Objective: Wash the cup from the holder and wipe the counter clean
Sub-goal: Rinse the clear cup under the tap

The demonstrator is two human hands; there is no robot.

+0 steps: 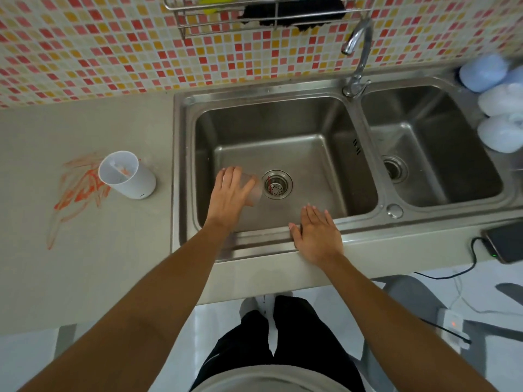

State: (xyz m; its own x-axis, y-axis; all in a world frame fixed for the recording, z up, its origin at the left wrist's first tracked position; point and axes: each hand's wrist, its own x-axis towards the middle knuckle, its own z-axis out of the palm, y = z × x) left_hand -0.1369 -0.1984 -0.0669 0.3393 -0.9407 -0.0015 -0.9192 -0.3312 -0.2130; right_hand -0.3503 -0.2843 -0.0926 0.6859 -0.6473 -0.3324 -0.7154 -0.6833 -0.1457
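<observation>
While left hand (230,190) grips cup (252,190) | right hand (317,233) flat on sink (254,239) rim

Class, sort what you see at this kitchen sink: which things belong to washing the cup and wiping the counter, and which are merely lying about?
Belong to the job:
clear cup, held by the left hand
white holder
orange smear on the counter
sink
tap

Lying about:
phone with its cable
pale bottles
wall rack

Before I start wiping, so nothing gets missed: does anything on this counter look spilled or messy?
Yes. Orange-red smears streak the grey counter beside and under the white cylindrical holder, which also shows orange marks inside.
</observation>
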